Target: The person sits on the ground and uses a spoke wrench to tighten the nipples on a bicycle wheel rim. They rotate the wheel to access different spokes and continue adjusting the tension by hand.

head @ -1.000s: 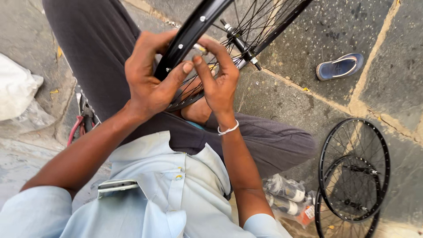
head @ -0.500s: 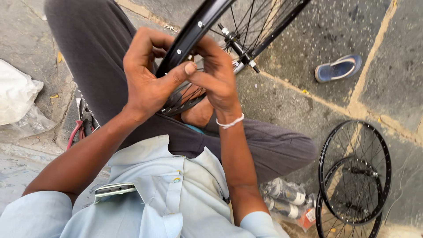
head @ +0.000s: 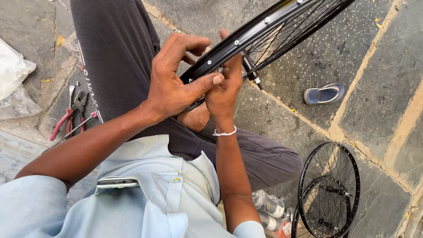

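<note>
Right now the left hand (head: 176, 86) clamps the black wheel rim (head: 246, 37) above the lap, thumb pressed flat along it; the right hand (head: 224, 90) has fingers bunched, seemingly pinching a spoke fitting. Steady grip and small turns would serve best. Plastic-wrapped bottles (head: 269, 207) lie beside 2 spare wheels (head: 330, 189) on the paving's lower edge.

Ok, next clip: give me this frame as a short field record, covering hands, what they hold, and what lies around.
setting: stone floor, person seated
left hand: wrapped over the black rim, thumb along its inner face
right hand: fingers at the rim's inner side, beside the left thumb
spokes: fan out from rim, top right
pliers: red handles, on floor at left
sandal: blue, on floor at right
spare wheels: lower right
plastic bag: white, left edge
</note>
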